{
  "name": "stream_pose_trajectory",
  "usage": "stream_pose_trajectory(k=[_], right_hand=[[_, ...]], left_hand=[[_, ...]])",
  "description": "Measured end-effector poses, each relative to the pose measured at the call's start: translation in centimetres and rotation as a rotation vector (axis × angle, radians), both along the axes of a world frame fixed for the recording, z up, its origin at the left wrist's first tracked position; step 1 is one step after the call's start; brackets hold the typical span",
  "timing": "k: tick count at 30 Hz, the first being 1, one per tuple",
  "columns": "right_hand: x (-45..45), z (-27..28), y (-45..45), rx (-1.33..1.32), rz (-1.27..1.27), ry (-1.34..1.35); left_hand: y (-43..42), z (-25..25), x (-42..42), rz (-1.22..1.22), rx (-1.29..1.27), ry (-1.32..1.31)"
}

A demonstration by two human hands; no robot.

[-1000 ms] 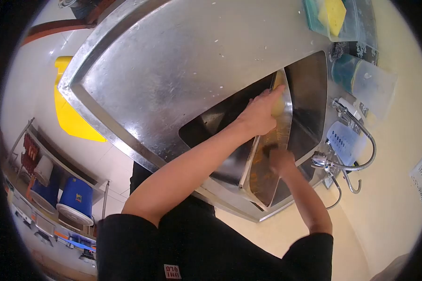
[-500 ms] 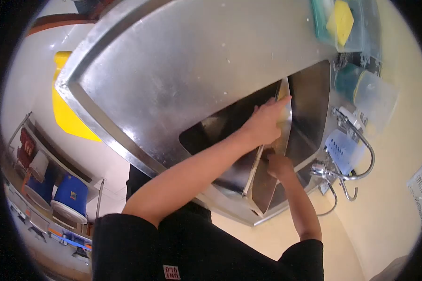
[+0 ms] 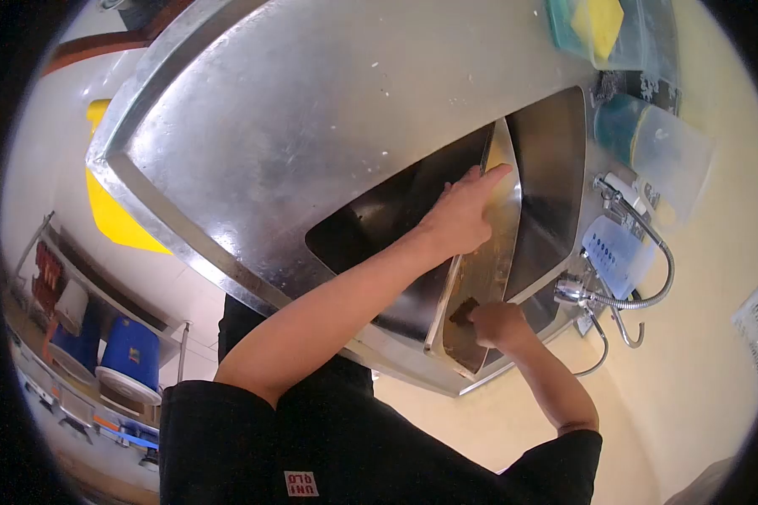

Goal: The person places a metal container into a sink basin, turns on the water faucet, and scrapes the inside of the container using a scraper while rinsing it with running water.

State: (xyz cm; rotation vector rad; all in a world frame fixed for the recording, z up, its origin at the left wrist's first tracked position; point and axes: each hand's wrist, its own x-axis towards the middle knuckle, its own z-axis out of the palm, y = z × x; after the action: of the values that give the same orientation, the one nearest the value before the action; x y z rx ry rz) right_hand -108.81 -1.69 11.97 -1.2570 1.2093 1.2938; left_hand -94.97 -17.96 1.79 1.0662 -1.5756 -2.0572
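A shallow metal tray (image 3: 482,282) with raised edges and brownish stains stands tilted across the sink basin (image 3: 550,151). My left hand (image 3: 461,212) is closed over the tray's left edge near its far part, with the index finger stretched along the inside. Lower down, my right hand (image 3: 498,326) holds a dark brown scouring pad (image 3: 462,312) against the tray's inner surface, close to the near end. Part of the pad is hidden under the fingers.
A steel counter (image 3: 286,109) spreads left of the basin. On the right are a faucet (image 3: 572,292) with a curved hose, a pale blue perforated basket (image 3: 619,252), a translucent container (image 3: 669,160) and a bin holding a yellow sponge (image 3: 598,27). Blue buckets (image 3: 133,352) sit lower left.
My right hand has slid with the scouring pad down the tray toward its near end. The left hand keeps its hold on the edge. The whole view has shifted slightly.
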Motion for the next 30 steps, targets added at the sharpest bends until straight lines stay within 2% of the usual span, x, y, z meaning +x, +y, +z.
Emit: stream_pose_trajectory(k=[3,5,6,8,10,12,14,17,20,23,27,30], right_hand=[[-3.0,-5.5,5.4,-0.152,-0.05,0.139],[-2.7,-7.5,3.7,-0.303,-0.097,0.298],[-2.6,-6.9,3.8,-0.229,-0.04,0.201],[0.5,-2.0,0.0,-0.066,0.041,0.039],[2.0,0.7,-1.4,0.102,0.06,-0.054],[1.5,0.8,-0.7,0.186,0.018,0.026],[-0.5,-0.9,-1.3,0.166,-0.036,0.238],[1.2,2.6,-2.7,0.443,0.036,-0.101],[-2.1,1.5,-2.3,0.381,-0.16,0.201],[-2.7,3.1,-2.1,0.366,0.081,0.135],[-3.6,3.8,-1.1,0.352,-0.062,0.088],[-3.5,4.8,-1.0,0.342,-0.036,-0.077]], left_hand=[[-0.2,0.6,0.5,-0.045,0.076,0.043],[-0.9,0.5,0.5,-0.114,0.176,0.054],[-0.9,0.4,0.5,-0.077,0.108,0.042],[-0.1,0.0,0.2,-0.01,-0.016,0.011],[0.1,-0.2,0.2,0.021,-0.021,0.041],[0.3,-0.2,0.2,0.019,0.003,0.059],[-0.3,0.1,0.3,0.006,0.037,0.057],[-0.4,0.3,0.3,-0.026,0.047,0.014],[-0.1,-0.2,0.1,0.009,0.003,0.07],[0.1,-0.4,0.0,0.008,-0.002,0.061],[0.2,-0.3,0.1,-0.002,0.005,0.069],[-0.6,0.0,0.3,-0.017,0.044,0.053]])
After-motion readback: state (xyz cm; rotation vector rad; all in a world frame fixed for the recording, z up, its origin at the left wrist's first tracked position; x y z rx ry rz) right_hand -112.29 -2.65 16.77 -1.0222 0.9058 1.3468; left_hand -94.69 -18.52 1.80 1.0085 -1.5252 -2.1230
